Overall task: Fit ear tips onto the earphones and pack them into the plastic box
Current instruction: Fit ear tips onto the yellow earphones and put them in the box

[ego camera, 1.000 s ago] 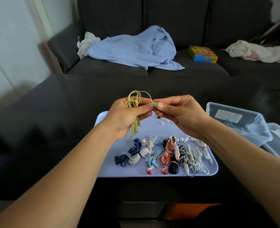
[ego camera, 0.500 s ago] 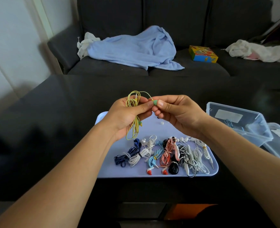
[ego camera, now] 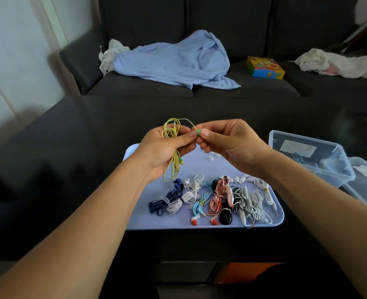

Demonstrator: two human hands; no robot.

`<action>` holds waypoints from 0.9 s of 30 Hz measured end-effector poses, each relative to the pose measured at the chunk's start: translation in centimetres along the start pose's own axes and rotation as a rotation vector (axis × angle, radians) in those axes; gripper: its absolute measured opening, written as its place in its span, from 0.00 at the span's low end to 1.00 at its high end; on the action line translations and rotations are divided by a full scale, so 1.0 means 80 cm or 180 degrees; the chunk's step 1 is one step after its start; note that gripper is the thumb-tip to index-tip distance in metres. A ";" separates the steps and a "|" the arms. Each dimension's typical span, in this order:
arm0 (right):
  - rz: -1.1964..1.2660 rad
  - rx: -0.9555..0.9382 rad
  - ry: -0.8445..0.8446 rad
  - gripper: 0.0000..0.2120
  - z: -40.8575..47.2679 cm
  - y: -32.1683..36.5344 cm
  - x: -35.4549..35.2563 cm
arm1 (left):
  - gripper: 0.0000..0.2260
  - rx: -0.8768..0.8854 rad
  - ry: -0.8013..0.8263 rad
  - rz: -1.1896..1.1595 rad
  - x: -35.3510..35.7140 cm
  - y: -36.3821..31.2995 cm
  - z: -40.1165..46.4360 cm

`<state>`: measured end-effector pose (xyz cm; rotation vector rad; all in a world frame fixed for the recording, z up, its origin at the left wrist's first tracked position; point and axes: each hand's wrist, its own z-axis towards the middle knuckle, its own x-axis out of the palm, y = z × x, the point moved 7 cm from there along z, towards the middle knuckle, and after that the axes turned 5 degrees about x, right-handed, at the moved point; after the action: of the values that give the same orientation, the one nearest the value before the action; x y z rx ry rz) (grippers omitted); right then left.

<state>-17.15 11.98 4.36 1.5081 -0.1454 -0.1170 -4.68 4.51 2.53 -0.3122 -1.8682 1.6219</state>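
Above the lilac tray (ego camera: 139, 221) on the dark table (ego camera: 70, 134): left hand (ego camera: 163, 152) gripping coiled yellow earphones (ego camera: 171, 134), loops dangling below the palm; right hand (ego camera: 225, 143) pinching the green earbud (ego camera: 199, 131) at the cable's end, thumbs nearly touching. Across the tray: bundled earphones (ego camera: 212, 199), loose white ear tips (ego camera: 213, 156). Right of the tray: clear plastic box (ego camera: 338, 169).
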 end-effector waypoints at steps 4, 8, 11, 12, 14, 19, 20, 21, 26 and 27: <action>-0.0122 -0.0005 0.0038 0.10 0.002 0.000 0.000 | 0.05 0.0010 -0.0051 0.0003 -0.004 0.001 0.002; -0.0124 0.0008 0.0048 0.10 0.007 0.000 -0.005 | 0.05 0.0006 -0.0092 -0.0057 -0.001 0.000 0.005; -0.0024 0.0052 -0.0119 0.10 0.012 -0.003 -0.017 | 0.06 -0.0030 -0.0159 -0.0076 -0.001 0.002 0.007; 0.0031 0.0099 -0.0155 0.10 0.013 -0.005 -0.022 | 0.06 -0.0070 -0.0190 -0.0116 -0.002 0.003 0.008; 0.0182 0.0263 -0.0077 0.12 0.016 -0.013 -0.027 | 0.05 -0.0261 -0.0211 -0.0243 -0.005 0.007 0.011; -0.0042 0.0741 -0.0701 0.15 0.029 -0.054 -0.065 | 0.02 -0.0920 -0.0200 -0.0902 -0.007 0.023 0.012; -0.0549 0.0729 -0.1140 0.13 0.032 -0.063 -0.084 | 0.03 -0.0958 -0.0241 -0.1013 -0.008 0.024 0.013; -0.1231 0.0697 -0.1538 0.10 0.035 -0.069 -0.102 | 0.03 -0.0986 -0.0259 -0.1150 -0.009 0.025 0.014; -0.2962 0.0563 -0.1616 0.08 0.064 -0.097 -0.115 | 0.08 -0.1154 -0.0100 -0.2011 -0.007 0.025 0.018; -0.3086 0.0566 -0.1586 0.08 0.068 -0.100 -0.112 | 0.10 -0.1148 -0.0091 -0.2081 -0.008 0.024 0.018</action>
<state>-26.80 7.65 -3.53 1.5852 0.1979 -1.2834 -5.48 3.39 0.41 0.1693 -1.9971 0.8579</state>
